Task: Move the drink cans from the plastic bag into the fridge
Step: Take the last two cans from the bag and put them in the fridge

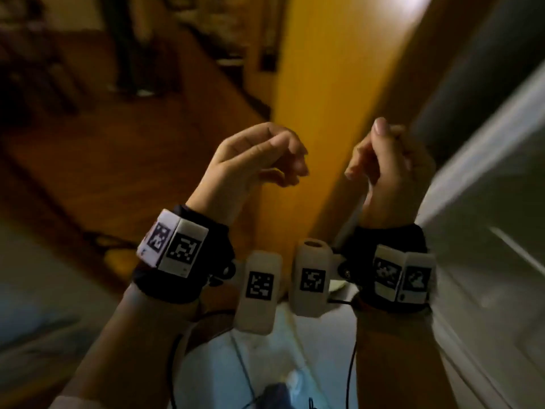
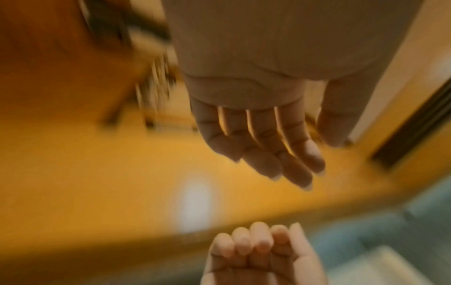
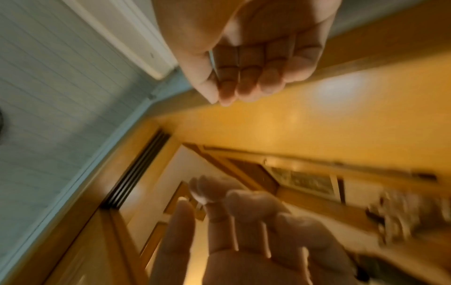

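No can shows, so no axis to tell — left hand [image 1: 253, 156] and right hand [image 1: 389, 169] hang loosely curled, empty, beside the pale fridge door [image 1: 486, 202].

A yellow wall panel [image 1: 330, 93] runs up the middle of the blurred head view, with a reddish-brown wooden floor [image 1: 124, 149] to its left, dark furniture legs [image 1: 129, 54] standing on that floor further back, and black cables [image 1: 351, 364] hanging low in the frame
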Tool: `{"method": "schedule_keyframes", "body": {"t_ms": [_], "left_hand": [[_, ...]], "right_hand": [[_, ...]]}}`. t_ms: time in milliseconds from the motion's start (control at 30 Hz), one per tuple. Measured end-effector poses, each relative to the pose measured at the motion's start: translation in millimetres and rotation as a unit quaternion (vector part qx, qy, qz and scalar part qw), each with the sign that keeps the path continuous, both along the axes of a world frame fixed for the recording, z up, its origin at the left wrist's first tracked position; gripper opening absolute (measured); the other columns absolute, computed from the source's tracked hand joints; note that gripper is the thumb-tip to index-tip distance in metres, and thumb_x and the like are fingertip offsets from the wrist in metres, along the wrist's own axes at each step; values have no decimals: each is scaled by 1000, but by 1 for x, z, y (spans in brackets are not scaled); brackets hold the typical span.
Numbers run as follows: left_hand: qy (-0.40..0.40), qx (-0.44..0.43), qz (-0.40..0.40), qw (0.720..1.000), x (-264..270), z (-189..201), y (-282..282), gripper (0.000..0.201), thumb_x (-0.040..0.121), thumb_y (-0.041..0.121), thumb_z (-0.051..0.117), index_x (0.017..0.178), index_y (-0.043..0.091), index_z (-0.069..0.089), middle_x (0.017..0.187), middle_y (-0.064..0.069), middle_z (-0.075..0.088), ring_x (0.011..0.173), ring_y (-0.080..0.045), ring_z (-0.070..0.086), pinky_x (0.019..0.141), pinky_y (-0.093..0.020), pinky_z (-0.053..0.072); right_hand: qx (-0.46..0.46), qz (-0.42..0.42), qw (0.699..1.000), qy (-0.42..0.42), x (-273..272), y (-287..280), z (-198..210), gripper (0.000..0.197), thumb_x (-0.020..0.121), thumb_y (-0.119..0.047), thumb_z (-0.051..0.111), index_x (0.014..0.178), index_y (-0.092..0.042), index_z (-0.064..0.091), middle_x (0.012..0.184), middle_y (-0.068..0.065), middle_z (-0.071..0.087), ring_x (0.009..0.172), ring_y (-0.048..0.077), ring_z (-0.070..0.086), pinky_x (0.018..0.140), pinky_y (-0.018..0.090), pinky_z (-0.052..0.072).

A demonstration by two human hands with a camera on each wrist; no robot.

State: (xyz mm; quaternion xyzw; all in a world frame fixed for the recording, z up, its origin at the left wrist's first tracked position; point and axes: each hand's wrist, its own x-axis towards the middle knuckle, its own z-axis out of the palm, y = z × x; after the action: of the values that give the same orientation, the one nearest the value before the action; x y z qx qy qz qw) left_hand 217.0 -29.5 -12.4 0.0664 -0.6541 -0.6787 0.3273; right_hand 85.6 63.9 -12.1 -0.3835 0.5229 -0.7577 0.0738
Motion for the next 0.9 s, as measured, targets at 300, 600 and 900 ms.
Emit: {"method": "schedule_keyframes", "body": {"t_ms": [300,600,900], "left_hand": [[-48,22,495,867,412,-31,24,18,75,34,51,69,30,68,65,10,70,64,-7,61,63,-23,44],[17,95,780,618,648,-57,155,27,78,18,50,60,26,68,59,6,68,57,-11,60,62,-26,47],[13,103,882,459,823,-57,191,24,80,16,49,64,24,66,60,6,67,57,-11,59,61,-24,45]], "right_hand": [[121,470,873,45,388,-125,-60,21,87,-21,56,66,-22,56,57,-21,54,53,-6,45,56,10,30],[118,709,695,-28,684,-58,-56,41,86,-8,52,47,-13,44,36,-7,42,36,10,34,43,23,28],[161,833,530,3,920,-44,-69,40,82,-20,53,43,-17,47,35,-6,45,38,9,40,43,18,32]]}}
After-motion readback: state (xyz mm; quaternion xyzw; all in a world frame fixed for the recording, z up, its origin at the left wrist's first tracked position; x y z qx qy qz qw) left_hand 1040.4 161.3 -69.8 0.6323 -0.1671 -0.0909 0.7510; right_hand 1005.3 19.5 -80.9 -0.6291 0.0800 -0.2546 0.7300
